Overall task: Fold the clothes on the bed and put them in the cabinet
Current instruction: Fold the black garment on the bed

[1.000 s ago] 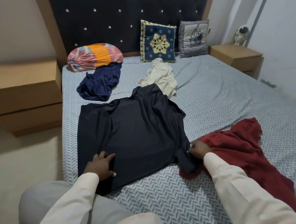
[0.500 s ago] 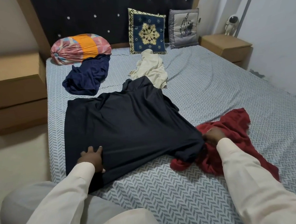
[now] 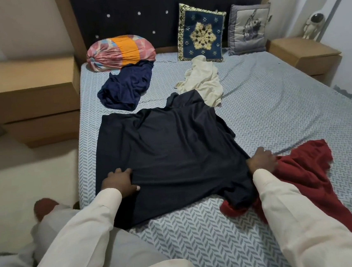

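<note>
The dark shirt (image 3: 172, 151) lies spread in the near-left part of the bed (image 3: 276, 113), thin and smooth, with soft wrinkles running towards both hands. The left hand (image 3: 119, 181) pinches a fold near its left hem between curled fingers and thumb. The right hand (image 3: 261, 160) is closed on the shirt's right edge, where the cloth is drawn tight. The near-right corner overlaps a red garment (image 3: 303, 174) with a rough edge. Farther away lie a crumpled navy garment (image 3: 127, 88) and a cream garment (image 3: 202, 79) - the cream one touches the shirt's far end. The sheet has a grey herringbone pattern.
</note>
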